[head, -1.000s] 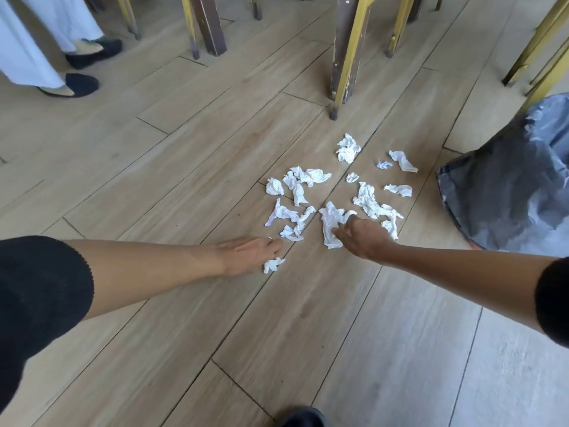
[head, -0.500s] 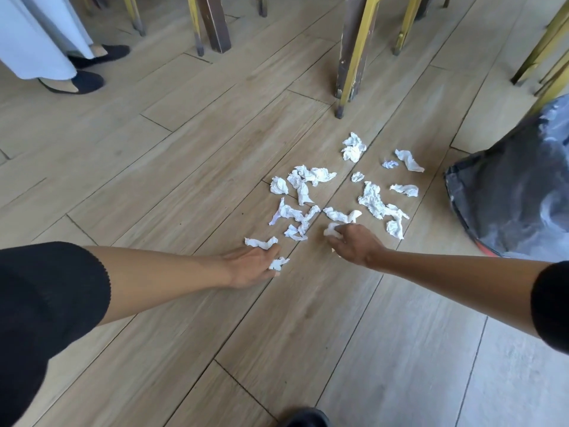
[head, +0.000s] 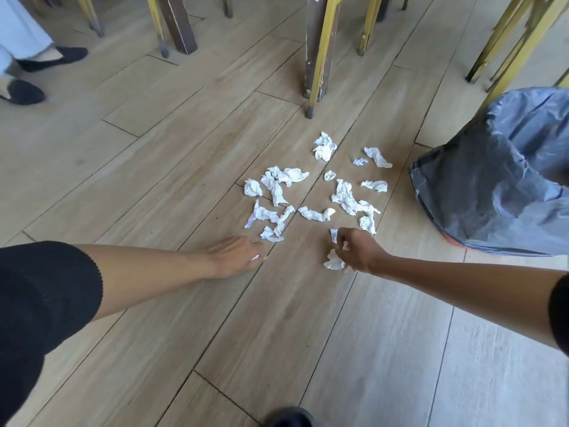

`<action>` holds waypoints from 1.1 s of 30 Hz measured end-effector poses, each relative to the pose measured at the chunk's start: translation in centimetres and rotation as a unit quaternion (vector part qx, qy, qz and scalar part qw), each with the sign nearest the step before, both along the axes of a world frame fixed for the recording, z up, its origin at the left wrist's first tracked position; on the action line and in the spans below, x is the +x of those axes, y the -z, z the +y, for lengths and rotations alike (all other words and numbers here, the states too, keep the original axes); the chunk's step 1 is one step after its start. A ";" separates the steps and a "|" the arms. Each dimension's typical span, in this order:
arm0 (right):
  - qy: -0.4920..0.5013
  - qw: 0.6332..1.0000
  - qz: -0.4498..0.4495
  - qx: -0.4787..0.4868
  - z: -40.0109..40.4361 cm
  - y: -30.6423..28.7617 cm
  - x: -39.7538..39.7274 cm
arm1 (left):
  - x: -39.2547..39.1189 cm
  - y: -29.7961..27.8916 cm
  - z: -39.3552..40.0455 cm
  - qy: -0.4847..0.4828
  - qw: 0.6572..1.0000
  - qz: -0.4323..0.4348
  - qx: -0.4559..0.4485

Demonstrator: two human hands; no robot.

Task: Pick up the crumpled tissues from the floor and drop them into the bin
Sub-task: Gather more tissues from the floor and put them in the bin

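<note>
Head view: right hand (head: 358, 250) grips a crumpled tissue (head: 334, 261), left hand (head: 237, 255) curls round a white tissue scrap (head: 255, 257). Other crumpled tissues (head: 345, 197) litter the wooden floor (head: 154, 167); the lined bin (head: 498, 177) stands right.

- 1 camera only, worn on the head.
- It looks forward and down at the wooden floor (head: 184, 167), near enough to show both forearms.
</note>
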State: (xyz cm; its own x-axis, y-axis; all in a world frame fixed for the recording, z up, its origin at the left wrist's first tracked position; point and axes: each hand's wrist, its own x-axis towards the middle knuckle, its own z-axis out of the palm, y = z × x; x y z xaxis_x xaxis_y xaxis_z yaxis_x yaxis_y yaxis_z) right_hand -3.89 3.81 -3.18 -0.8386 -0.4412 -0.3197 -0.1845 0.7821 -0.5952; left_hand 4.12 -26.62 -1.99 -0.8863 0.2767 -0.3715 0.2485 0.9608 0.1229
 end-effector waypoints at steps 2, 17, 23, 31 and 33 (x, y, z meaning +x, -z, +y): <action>-0.009 1.000 0.021 0.003 0.1 0.1 -0.2 | -0.5 -0.6 -0.8 0.004 1.000 0.012 0.000; 0.000 0.998 0.019 0.062 2.2 -1.8 -0.7 | -0.7 -0.2 -1.5 -0.076 0.988 -0.120 -0.063; 0.009 0.998 0.014 0.068 3.7 -3.6 -0.6 | -2.1 -1.7 1.8 0.001 0.991 -0.126 -0.054; -0.030 0.996 0.037 0.075 4.8 -9.5 -1.4 | -6.0 -6.4 9.8 0.022 0.992 -0.120 0.006; -0.040 0.996 0.045 0.068 5.2 -11.6 -1.7 | -7.3 -8.6 12.1 0.009 0.994 -0.096 0.050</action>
